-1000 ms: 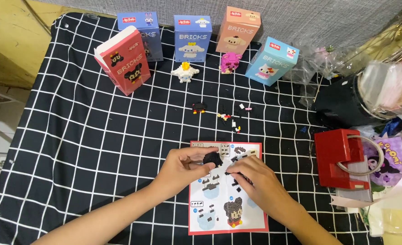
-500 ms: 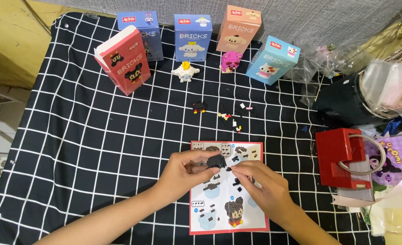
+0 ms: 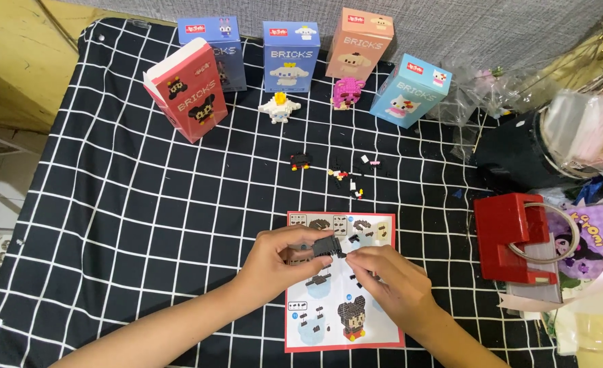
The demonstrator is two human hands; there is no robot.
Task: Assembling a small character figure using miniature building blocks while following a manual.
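My left hand (image 3: 281,262) pinches a small black brick assembly (image 3: 328,247) between thumb and fingers, just above a red-bordered instruction sheet (image 3: 315,327). My right hand (image 3: 386,279) meets it from the right, its fingertips touching the same black piece. Both hands hover over the upper half of the sheet, which lies on a black cloth with a white grid (image 3: 124,218). Loose small bricks (image 3: 349,174) and a small black-and-red part (image 3: 300,161) lie on the cloth beyond the sheet.
Several brick boxes stand at the back: red (image 3: 187,88), dark blue (image 3: 214,51), blue (image 3: 290,54), peach (image 3: 358,42), light blue (image 3: 410,90). A white figure (image 3: 278,108) and a pink figure (image 3: 348,93) stand before them. A red box (image 3: 512,235) and plastic bags (image 3: 580,129) crowd the right.
Both hands have shifted slightly on the black assembly, my right fingers closing in on it from the right. Everything else is still.
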